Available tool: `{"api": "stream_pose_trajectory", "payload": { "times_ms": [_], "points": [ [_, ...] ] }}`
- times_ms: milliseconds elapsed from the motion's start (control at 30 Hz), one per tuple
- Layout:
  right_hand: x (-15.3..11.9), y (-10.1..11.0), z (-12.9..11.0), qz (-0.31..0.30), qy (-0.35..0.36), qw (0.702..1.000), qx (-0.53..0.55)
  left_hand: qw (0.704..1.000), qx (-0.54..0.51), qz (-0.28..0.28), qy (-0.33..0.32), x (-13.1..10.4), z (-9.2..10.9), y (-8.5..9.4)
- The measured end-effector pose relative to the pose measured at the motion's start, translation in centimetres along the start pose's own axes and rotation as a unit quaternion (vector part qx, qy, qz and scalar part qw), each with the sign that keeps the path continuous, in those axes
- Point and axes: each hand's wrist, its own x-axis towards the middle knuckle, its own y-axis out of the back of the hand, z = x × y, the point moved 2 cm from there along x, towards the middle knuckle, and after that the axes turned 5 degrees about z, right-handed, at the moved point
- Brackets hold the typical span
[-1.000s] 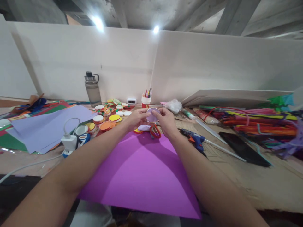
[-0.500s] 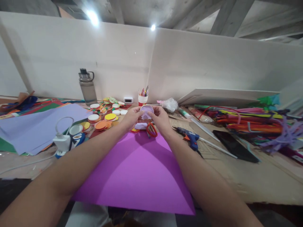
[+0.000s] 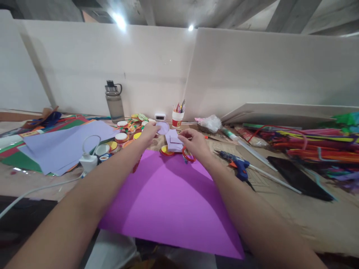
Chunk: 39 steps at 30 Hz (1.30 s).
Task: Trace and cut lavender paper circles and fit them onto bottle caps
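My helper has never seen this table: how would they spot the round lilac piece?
Find the large purple sheet nearest the person. Beyond its far edge, the left hand holds the lilac disc. It is round, unlike the lilac paper right of it, and lilac, unlike the yellow disc by the sheet.

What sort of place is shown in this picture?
Probably a handicraft workspace: a blue glue gun lies on the right, a large purple sheet is spread in the front middle, and a cup of pens or pencils stands farther back.
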Motion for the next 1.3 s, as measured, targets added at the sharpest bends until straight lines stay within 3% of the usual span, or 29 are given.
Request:
{"api": "stream_pose_trajectory", "payload": {
  "times_ms": [100,167,467,700,867,967,1067,1300],
  "points": [
    [-0.8,-0.9,-0.5,-0.079,0.063,0.991,-0.083,0.998,0.06,0.033,0.009,0.8,-1.6,1.0],
    [-1.0,-1.3,-0.2,-0.096,0.068,0.985,-0.13,0.994,0.103,0.04,0.009,1.0,-2.4,1.3],
    [-0.8,-1.4,3.0,-0.087,0.038,0.966,-0.24,0.958,0.276,0.061,-0.053,0.2,-1.8,1.8],
    [-1.0,-2.3,4.1,-0.096,-0.038,0.954,-0.281,0.943,0.319,0.052,-0.075,-0.4,-1.3,1.2],
    [-0.1,-2.1,4.3,-0.061,-0.013,0.951,-0.303,0.974,0.196,0.032,-0.113,0.7,-0.6,1.3],
    [0.1,-2.4,4.4,-0.08,-0.025,0.944,-0.319,0.996,0.043,0.027,-0.069,1.0,-0.3,1.3],
    [0.2,-2.8,4.3,-0.104,-0.032,0.938,-0.33,0.997,-0.07,0.015,-0.018,0.2,-0.4,0.9],
    [0.7,-2.0,3.1,-0.082,-0.007,0.931,-0.356,0.992,-0.122,-0.027,0.018,-3.0,-0.7,-0.2]
  ]
}}
